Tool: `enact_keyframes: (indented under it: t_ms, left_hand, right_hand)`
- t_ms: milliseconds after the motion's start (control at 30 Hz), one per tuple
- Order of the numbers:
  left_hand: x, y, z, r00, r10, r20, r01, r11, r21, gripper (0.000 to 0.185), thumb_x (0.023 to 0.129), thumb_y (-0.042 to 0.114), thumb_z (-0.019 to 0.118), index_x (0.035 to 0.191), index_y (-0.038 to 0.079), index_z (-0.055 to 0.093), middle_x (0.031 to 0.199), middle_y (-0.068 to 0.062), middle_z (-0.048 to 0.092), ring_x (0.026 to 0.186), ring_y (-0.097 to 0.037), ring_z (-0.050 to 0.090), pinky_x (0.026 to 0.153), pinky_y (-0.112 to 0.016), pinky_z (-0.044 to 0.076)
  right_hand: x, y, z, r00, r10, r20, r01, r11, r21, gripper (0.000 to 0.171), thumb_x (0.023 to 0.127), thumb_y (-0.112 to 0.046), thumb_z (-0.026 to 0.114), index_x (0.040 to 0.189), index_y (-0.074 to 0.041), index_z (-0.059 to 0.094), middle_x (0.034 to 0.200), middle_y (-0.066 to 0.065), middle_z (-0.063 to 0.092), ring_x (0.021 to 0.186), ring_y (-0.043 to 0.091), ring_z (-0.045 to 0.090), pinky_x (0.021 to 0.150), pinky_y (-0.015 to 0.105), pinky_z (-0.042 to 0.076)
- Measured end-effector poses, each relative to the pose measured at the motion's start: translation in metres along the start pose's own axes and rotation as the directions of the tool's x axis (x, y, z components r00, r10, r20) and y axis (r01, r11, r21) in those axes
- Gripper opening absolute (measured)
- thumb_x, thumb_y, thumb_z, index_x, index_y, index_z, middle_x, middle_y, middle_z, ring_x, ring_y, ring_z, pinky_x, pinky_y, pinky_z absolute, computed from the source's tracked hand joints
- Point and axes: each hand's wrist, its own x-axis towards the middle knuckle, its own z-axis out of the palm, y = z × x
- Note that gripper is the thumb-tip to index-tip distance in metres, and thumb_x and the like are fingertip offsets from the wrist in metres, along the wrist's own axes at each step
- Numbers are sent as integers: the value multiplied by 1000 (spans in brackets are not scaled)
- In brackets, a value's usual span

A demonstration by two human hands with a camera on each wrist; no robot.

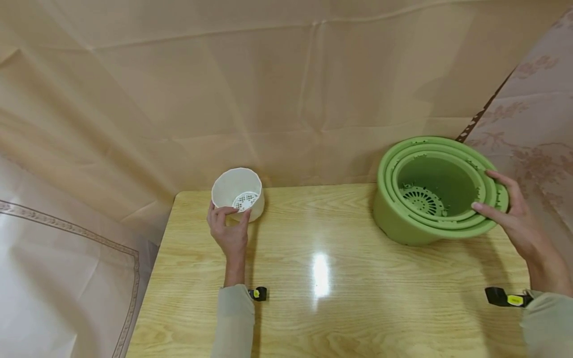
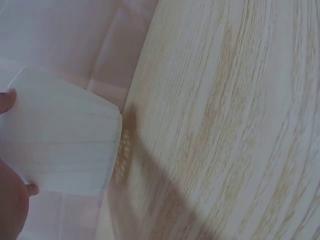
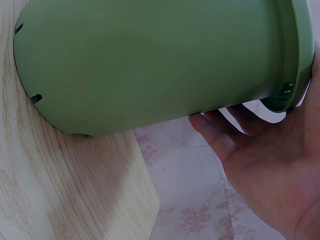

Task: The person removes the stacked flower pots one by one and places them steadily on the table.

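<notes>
At the table's back left, my left hand point(image 1: 229, 231) holds a white plastic flower pot point(image 1: 253, 211) by its near side, thumb and fingers at the rim. Its floor is pierced with small drainage holes. In the left wrist view the white pot point(image 2: 65, 135) has its base close over the wood, with a dotted shadow beside it. My right hand point(image 1: 521, 219) grips the right rim of a nested stack of green flower pots point(image 1: 403, 219), thumb over the inner edge. From the right wrist view, fingers of the right hand point(image 3: 270, 160) lie along the outer green pot's point(image 3: 150, 65) wall.
A wood-grain table point(image 1: 309, 308) carries both pots. Behind it hangs a beige cloth point(image 1: 277, 99). Patterned cloth point(image 1: 537, 109) hangs at the right, and a pale sheet point(image 1: 58, 278) lies past the left edge. Black wrist cameras point(image 1: 258, 294) stick out from both sleeves.
</notes>
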Motion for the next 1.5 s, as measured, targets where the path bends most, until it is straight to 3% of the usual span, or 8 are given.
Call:
enact_keyframes:
  t_ms: [133,233,333,433,700,933,1033,1500]
  left_hand:
    - [0,-1,-2,1000,-18,-7,18,1000,13,34,55,-16,89,72,-11,60,84,-32,56,121,-60,44,108,-62,34]
    - [-1,-2,-3,1000,-29,-11,29,999,21,34,56,-15,89,72,-12,59,84,-32,56,122,-60,44,108,-62,33]
    - [-1,-4,-5,999,-37,-11,37,999,31,32,57,-14,88,71,-11,60,84,-31,56,122,-60,43,109,-61,32]
    - [-1,-6,-6,999,-44,-15,44,998,37,31,57,-15,88,70,-10,60,85,-31,57,122,-60,43,109,-61,32]
    - [-2,-14,-9,998,-51,-31,53,997,62,30,58,-11,88,70,-8,61,85,-28,57,122,-58,44,108,-59,33]
    - [0,-8,-11,999,-43,-31,46,996,72,29,58,-13,88,71,-12,61,84,-30,57,121,-61,44,108,-63,32]
    - [1,-12,-12,998,-43,-40,46,996,76,30,58,-12,88,71,-11,61,85,-30,58,121,-60,45,108,-62,34]
    - [8,-24,-15,997,-45,-58,47,999,26,30,57,-16,87,71,-14,60,85,-34,58,122,-60,44,108,-62,35]
  right_hand:
    - [-1,1,1,1000,2,-6,-2,1000,25,76,101,-15,56,158,-38,12,165,-5,-5,145,6,-2,118,49,-10]
    - [-1,3,1,1000,-10,-7,10,1000,10,76,101,-13,56,158,-37,12,164,-1,3,145,7,11,119,29,5]
    - [-1,3,1,999,-33,-8,33,999,-8,76,100,-10,57,159,-34,14,160,1,12,134,2,29,101,7,24]
    - [0,3,0,999,-46,-10,45,999,-20,77,100,-8,57,158,-33,15,152,2,23,118,-5,41,86,2,34]
    - [-1,2,0,1000,-12,-10,12,1000,7,75,101,-12,55,159,-36,12,165,-4,-3,144,6,6,114,19,7]
    - [-1,1,0,1000,5,-3,-5,1000,6,75,102,-15,55,158,-38,11,164,-7,-5,145,5,2,119,34,2]
    - [0,0,1,1000,10,-3,-10,1000,19,75,102,-17,55,158,-39,11,165,-8,-9,145,6,-8,117,52,-10]
    - [1,0,1,1000,4,-14,-4,1000,22,75,101,-14,55,158,-37,13,165,-8,-5,145,4,-4,118,42,-7]
